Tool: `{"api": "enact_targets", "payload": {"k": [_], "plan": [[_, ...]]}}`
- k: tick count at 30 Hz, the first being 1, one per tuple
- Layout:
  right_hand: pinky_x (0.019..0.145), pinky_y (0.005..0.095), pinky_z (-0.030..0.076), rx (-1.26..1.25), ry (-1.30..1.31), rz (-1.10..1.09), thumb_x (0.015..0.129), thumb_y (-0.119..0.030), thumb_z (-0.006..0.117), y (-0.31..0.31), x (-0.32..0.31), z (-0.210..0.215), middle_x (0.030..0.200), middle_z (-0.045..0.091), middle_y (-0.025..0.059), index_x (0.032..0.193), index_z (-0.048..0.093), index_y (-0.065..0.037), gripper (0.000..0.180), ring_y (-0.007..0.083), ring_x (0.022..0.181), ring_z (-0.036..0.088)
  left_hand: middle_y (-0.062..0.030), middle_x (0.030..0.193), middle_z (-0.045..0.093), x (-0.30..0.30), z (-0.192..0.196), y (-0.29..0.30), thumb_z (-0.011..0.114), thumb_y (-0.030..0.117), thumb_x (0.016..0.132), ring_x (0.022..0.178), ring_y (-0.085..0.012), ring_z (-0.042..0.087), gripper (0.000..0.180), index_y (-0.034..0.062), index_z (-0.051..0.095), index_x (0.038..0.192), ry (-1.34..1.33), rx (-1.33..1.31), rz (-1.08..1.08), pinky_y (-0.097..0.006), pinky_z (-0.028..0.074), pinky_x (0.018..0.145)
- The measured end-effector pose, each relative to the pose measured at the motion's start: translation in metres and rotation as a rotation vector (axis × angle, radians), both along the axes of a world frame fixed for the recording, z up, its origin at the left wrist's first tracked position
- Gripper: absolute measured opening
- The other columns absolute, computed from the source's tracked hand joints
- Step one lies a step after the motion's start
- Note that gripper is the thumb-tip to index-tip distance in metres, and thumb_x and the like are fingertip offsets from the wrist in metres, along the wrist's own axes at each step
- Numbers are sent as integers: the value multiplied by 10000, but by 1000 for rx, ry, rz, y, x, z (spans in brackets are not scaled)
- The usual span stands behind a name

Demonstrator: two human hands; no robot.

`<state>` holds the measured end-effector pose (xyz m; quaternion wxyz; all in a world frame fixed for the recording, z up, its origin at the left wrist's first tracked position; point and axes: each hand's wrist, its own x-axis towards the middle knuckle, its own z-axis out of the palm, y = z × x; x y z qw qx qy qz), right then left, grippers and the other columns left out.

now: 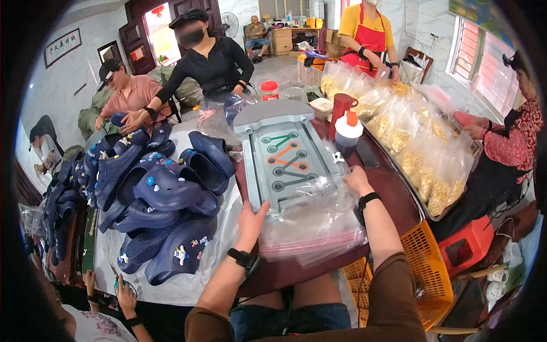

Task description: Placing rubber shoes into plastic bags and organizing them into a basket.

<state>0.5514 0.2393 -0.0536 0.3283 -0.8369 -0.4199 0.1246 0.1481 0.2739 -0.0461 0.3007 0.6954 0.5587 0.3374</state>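
Note:
A grey plastic panel [265, 154] with round sockets and green, orange and dark zigzag lines lies in front of me. My left hand [250, 225] grips its near left edge, the thumb lying over the side. At the near right side, the fingers of my right hand [358, 182] are closed on a clear plastic bag [302, 225]. The bag's crinkled film covers the panel's near end; whether the panel is inside it, I cannot tell. More clear bags with reddish edges are stacked beneath, nearest me.
Navy clogs [171, 188] with charms are heaped on the left. To the right are a dark bottle [348, 131], a red jug [341, 108] and a tray [424, 208] of filled bags. An orange crate [424, 273] stands below. Several people sit or stand around; one hand holds scissors [125, 285].

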Motion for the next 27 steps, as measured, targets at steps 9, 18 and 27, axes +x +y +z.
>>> {"api": "enact_targets", "payload": {"k": [9,18,27], "plan": [[979,456,501,4,-60,-81,746,-212,782,-16,14,22,1217,662,281,1241,624,21,570,415,1170,631,-378,1132,611,26,4,-12,680,539,903,1070,-527,591,768,-118,494,1255,98,28,1,-546,472,925],[1044,456,442,454,-569,541,772,-266,822,-154,-145,109,1369,550,196,1415,517,-70,738,403,1246,530,-425,1463,334,3,11,-68,779,386,864,1321,-560,396,952,-123,275,1492,123,341,-129,-536,367,1105],[760,422,501,397,-439,400,813,-69,723,-209,-147,52,869,625,136,965,708,-45,154,339,873,612,-351,1541,329,-27,2,-163,771,494,829,1400,-576,315,899,42,404,1514,386,280,-587,-558,320,1167]]}}
